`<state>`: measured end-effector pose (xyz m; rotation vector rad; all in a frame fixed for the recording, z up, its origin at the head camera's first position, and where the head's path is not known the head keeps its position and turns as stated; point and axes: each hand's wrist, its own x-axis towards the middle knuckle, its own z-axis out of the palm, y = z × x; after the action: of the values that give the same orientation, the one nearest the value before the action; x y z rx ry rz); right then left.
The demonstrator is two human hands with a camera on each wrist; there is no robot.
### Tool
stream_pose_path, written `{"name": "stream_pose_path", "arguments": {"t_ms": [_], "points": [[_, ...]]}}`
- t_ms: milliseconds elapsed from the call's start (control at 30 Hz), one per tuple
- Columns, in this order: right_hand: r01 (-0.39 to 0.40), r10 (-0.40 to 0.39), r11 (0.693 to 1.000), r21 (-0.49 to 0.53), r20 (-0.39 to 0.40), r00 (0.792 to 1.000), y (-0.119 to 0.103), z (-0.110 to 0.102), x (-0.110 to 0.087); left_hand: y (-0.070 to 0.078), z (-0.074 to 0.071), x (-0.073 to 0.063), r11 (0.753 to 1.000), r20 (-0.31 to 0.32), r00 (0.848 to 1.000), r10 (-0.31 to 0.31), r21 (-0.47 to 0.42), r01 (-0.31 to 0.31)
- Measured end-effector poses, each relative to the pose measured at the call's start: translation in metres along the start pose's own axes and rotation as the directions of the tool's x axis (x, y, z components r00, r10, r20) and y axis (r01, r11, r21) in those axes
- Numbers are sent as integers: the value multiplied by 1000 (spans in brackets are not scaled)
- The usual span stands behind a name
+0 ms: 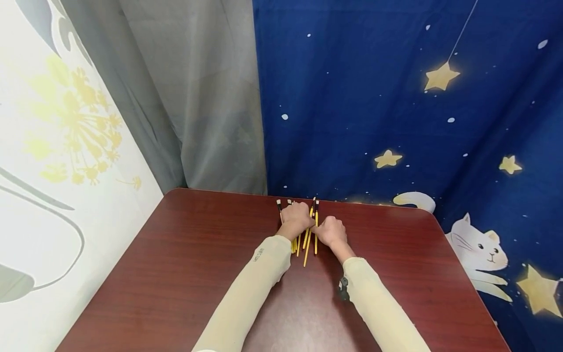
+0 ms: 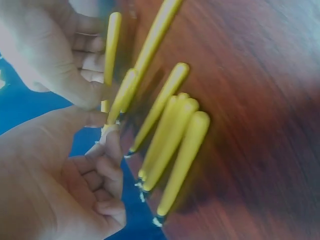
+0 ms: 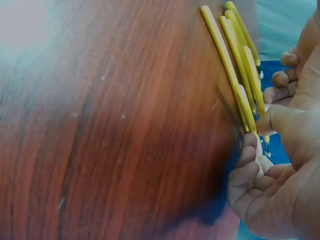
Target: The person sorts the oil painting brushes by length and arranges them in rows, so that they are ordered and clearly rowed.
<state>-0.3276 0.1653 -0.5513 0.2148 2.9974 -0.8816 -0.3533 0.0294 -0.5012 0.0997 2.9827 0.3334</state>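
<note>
At the left, along the far edge of the dark red table [image 1: 145, 278], the leftmost paintbrush [image 1: 279, 204] points its white bristles away from the person. Next, the left hand [image 1: 297, 213] reaches over the row, thumb and finger apparently pinching a short-looking yellow-handled paintbrush [image 2: 123, 95] near its bristle end. Between the hands, more yellow handles fan out loosely, the long-reaching paintbrush [image 1: 307, 247] extending nearest the person. At the right, the right hand [image 1: 332, 231], its thumb close to the left one, pinches another paintbrush [image 3: 244, 106]. The step in hand looks like arranging the brushes by hand; the next move probably calls for a light pinch, shifting one handle without dragging its neighbours.
</note>
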Motion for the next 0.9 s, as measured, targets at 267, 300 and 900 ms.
{"name": "stream_pose_path", "arguments": {"t_ms": [267, 300, 900], "points": [[42, -42, 999, 19, -21, 999, -16, -27, -29, -7, -14, -14, 993, 50, 999, -4, -117, 9], [50, -50, 999, 18, -23, 998, -16, -29, -31, -9, -15, -17, 991, 47, 999, -6, -130, 12], [86, -93, 989, 124, 52, 994, -17, -45, -81, -40, -12, -59, 936, 68, 990, 120, -340, -90]]}}
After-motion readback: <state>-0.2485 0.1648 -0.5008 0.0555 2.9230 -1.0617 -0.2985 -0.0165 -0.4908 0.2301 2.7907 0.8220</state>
